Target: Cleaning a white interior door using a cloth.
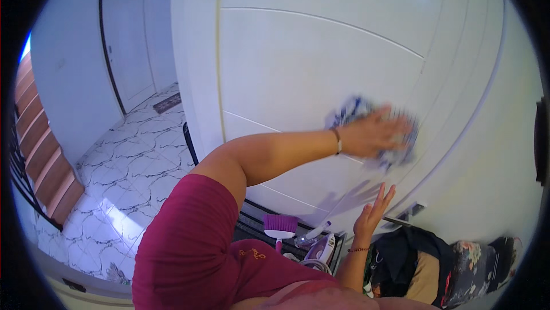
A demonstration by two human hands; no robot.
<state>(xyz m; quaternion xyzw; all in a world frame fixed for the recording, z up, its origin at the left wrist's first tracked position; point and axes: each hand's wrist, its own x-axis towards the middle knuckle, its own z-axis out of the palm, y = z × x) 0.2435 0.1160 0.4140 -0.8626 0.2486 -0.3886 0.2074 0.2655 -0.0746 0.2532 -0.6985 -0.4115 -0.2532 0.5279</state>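
Observation:
My left hand [378, 134] is spread flat over a blue-and-white cloth [354, 106], pressing it against a white panelled door [300, 65]. Both hand and cloth are blurred, and parts of the cloth show around the fingers. Lower down, my right hand [371, 215] is raised near the door with its fingers extended, holding nothing. Shadows of a hand fall on the panel beside it. Below, a brush with purple bristles [280, 224], a clear spray bottle [311, 236] and a purple-and-white clothes iron [322, 250] are on a dark slatted rack [253, 215].
Dark and patterned clothes [395, 250] hang at the lower right, close to my right forearm, beneath a metal bracket [410, 213]. At left are a marble-patterned tile floor [142, 155], wooden stairs [47, 164] with a black railing, a floor mat [167, 103] and another white door [129, 44].

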